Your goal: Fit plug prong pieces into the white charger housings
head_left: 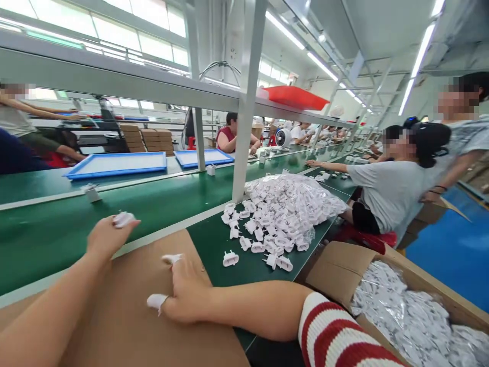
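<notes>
My left hand (109, 235) is over the green belt, closed on a small white plug piece (124, 219) held at its fingertips. My right hand (189, 293) is above the brown cardboard sheet (126, 306), thumb and forefinger spread apart with nothing between them. White coverings sit on the tips of that thumb and forefinger. To the right of my hands, a heap of white two-pin plug pieces (263, 229) spills from a clear plastic bag (305, 196) onto the green table. One loose plug piece (230, 258) lies nearest my right hand.
A metal post (244, 102) rises beside the heap. On the green belt (171, 196) stand white blocks, one a white adapter (90, 192). Blue-rimmed trays (118, 165) lie beyond it. An open carton (344, 270) with bagged white parts is at lower right. Co-workers sit along the line.
</notes>
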A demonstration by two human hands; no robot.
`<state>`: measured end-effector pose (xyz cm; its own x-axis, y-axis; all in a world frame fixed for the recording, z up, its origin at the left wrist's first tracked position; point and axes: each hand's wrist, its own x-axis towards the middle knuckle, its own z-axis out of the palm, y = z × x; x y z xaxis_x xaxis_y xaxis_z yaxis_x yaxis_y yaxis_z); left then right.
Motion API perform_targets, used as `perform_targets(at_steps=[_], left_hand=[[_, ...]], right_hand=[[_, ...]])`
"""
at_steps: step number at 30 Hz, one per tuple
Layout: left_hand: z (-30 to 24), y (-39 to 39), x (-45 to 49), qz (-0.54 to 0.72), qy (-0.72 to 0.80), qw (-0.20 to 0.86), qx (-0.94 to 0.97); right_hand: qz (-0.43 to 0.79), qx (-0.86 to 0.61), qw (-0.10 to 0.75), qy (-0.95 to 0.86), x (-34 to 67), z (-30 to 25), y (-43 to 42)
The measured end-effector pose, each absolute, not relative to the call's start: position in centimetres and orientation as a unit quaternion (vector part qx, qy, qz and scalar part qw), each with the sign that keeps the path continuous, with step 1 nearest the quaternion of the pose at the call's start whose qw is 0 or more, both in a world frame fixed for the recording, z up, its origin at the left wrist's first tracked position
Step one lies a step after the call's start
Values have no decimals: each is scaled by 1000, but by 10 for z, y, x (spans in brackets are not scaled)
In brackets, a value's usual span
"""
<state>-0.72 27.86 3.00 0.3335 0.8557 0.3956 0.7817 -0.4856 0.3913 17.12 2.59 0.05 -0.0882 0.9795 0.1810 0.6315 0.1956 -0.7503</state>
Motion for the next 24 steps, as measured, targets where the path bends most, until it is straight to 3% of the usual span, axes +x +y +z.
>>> perform_targets(at_steps=[5, 8, 13, 16, 18, 24], left_hand=[[9, 298, -14, 203, 654, 87, 723], [6, 286, -11, 259, 676, 64, 687], [14, 259, -9, 470, 582, -108, 654], [19, 247, -4, 474, 480, -193, 713], [20, 242, 3, 420, 423, -182, 782], [4, 245, 14, 218, 345, -9, 913]], right_hand=[[267, -569, 340, -699, 174, -6, 32], [279, -568, 324, -703, 172, -5, 31], [272, -571, 318, -706, 171, -1, 27], [252, -555, 318, -726, 170, -4, 27], [235, -547, 303, -744, 168, -6, 27], [202, -540, 283, -766, 164, -12, 26]])
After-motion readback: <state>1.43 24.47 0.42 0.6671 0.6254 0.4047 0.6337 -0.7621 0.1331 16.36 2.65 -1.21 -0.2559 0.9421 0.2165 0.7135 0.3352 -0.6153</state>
